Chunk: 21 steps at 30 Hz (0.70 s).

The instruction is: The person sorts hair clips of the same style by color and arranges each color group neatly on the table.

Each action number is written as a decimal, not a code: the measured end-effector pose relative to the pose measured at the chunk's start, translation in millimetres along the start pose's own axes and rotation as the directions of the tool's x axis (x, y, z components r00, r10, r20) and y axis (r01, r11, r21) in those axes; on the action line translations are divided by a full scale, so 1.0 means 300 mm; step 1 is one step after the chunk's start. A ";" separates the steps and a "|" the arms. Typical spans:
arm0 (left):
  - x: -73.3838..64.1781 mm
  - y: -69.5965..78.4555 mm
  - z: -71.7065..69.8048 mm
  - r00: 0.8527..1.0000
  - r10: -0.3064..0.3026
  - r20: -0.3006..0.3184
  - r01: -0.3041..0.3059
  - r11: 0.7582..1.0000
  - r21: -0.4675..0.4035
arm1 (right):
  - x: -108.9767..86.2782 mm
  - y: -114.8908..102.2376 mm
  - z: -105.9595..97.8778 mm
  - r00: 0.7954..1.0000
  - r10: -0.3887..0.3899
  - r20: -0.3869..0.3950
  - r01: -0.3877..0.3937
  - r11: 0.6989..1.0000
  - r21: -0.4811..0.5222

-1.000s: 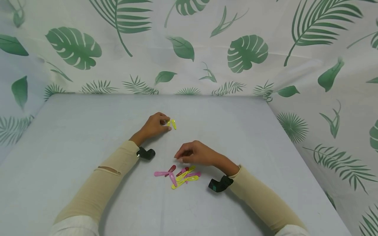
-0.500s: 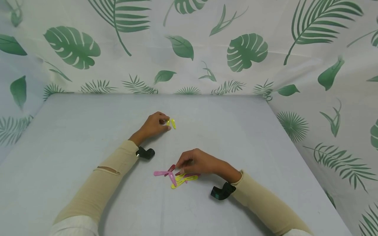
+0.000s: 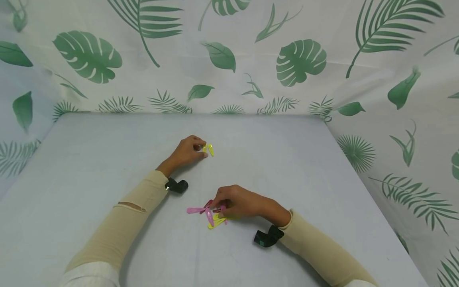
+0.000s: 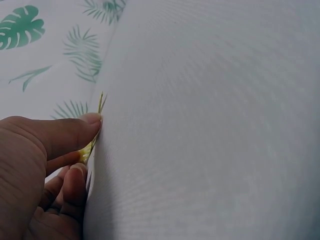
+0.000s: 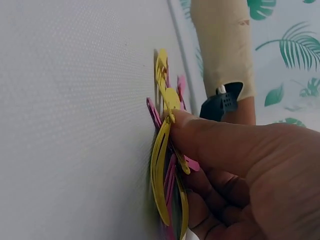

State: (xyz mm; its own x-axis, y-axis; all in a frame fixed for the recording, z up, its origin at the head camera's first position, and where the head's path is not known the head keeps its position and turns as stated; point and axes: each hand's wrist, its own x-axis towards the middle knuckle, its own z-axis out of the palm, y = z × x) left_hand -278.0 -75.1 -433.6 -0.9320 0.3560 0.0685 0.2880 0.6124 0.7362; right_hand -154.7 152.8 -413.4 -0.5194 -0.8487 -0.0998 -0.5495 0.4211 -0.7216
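Observation:
My left hand stays at the far middle of the table, its thumb and finger holding a yellow snap hair clip against the surface. Just right of it lies a second yellow hair clip. Nearer, my right hand reaches down into a small pile of hair clips, partly covering it. In the right wrist view, its thumb touches the end of a yellow clip, the other fingers bent behind the pile; I cannot tell whether it grips one. Pink clips and a dark red clip show at the pile's left.
A pale cloth-covered table spreads beneath both hands. White cloth with green leaf prints hangs behind it and along the sides. Black wrist cameras hang below both wrists, the right one low over the table beside the pile.
My right hand has come down and toward me from above the pile, with its fingertips now among the clips. The left hand has kept its place at the yellow clip.

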 end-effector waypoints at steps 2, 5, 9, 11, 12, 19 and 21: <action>0.000 0.001 -0.001 1.000 0.001 -0.001 -0.001 1.000 0.002 | 0.004 -0.003 -0.001 1.000 0.008 0.003 -0.008 1.000 -0.020; -0.002 0.004 -0.002 1.000 0.003 -0.002 -0.003 1.000 -0.001 | 0.007 -0.007 -0.002 1.000 0.015 0.003 -0.015 0.999 -0.030; -0.003 0.002 -0.002 1.000 0.006 -0.004 -0.006 1.000 -0.002 | 0.009 -0.009 -0.004 1.000 0.015 0.001 -0.015 1.000 -0.024; -0.002 0.000 -0.001 1.000 0.008 -0.003 -0.008 1.000 -0.004 | 0.010 -0.010 -0.005 1.000 0.014 -0.001 -0.014 1.000 -0.024; -0.001 -0.002 -0.001 1.000 0.010 -0.003 -0.010 1.000 -0.004 | 0.010 -0.011 -0.005 1.000 0.013 -0.002 -0.013 1.000 -0.025; 0.003 -0.005 0.001 1.000 0.002 0.000 -0.002 1.000 0.001 | 0.013 -0.022 -0.015 0.999 0.043 -0.006 -0.043 0.999 -0.011; 0.004 -0.006 0.002 1.000 -0.002 -0.001 0.002 1.000 0.001 | 0.011 -0.021 -0.015 0.998 0.057 -0.022 -0.057 0.998 0.007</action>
State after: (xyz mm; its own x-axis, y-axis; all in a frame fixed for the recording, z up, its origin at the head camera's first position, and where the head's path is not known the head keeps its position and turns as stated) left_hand -279.6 -75.3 -435.4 -0.9328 0.3540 0.0676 0.2863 0.6136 0.7359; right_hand -155.9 148.7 -406.2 -0.5643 -0.8159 -0.1259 -0.5144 0.4667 -0.7194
